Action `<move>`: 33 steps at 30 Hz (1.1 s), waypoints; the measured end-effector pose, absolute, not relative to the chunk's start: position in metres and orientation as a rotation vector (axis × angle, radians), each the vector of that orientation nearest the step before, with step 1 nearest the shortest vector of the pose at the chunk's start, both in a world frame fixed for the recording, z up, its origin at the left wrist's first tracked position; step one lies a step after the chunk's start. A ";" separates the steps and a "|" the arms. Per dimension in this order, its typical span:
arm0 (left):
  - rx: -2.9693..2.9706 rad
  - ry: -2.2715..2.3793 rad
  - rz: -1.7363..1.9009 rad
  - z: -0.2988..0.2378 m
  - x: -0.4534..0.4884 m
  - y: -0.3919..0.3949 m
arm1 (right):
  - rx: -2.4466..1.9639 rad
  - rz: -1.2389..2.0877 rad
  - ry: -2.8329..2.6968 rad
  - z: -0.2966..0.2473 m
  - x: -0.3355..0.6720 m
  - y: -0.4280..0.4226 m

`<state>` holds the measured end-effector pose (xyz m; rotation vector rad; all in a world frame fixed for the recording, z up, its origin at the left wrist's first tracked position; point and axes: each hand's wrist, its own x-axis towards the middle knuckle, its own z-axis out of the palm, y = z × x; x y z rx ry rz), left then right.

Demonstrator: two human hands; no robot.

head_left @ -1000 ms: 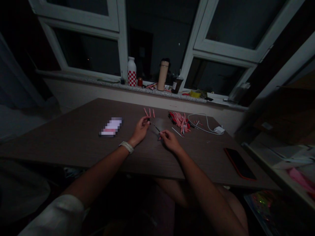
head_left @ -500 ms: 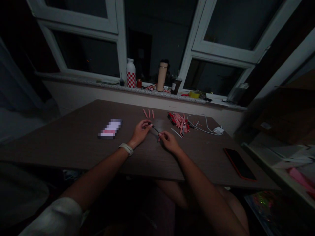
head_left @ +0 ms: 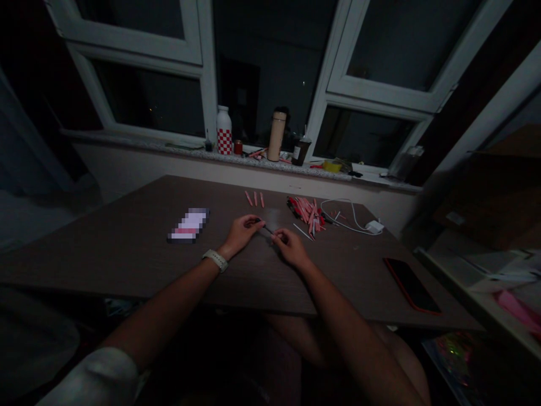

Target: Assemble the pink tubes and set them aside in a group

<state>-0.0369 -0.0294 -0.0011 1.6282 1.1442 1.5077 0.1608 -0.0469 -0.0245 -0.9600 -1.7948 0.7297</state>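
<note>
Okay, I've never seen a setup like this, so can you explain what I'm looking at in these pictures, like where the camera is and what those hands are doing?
There's no machine here, just a person working with bare hands. The camera is worn on their head, looking forward and down, so those arms are the wearer's own. Their left hand, with a pale watch on the wrist, and their right hand appear to hold a thin dark rod between them. On the wooden table, a heap of pink and red sticks lies to the right of three loose pink pieces. Further right are a white charger and a phone in a red case.
</note>
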 end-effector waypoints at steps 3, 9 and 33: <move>1.668 1.108 1.450 0.001 -0.036 -0.033 | -0.936 0.773 -1.787 -0.022 0.159 -0.049; 1.734 1.067 1.350 0.002 -0.030 -0.041 | -0.928 0.801 -1.814 -0.022 0.157 -0.050; 2.101 1.704 1.215 -0.016 -0.066 -0.023 | -1.017 0.789 -1.703 -0.026 0.158 -0.043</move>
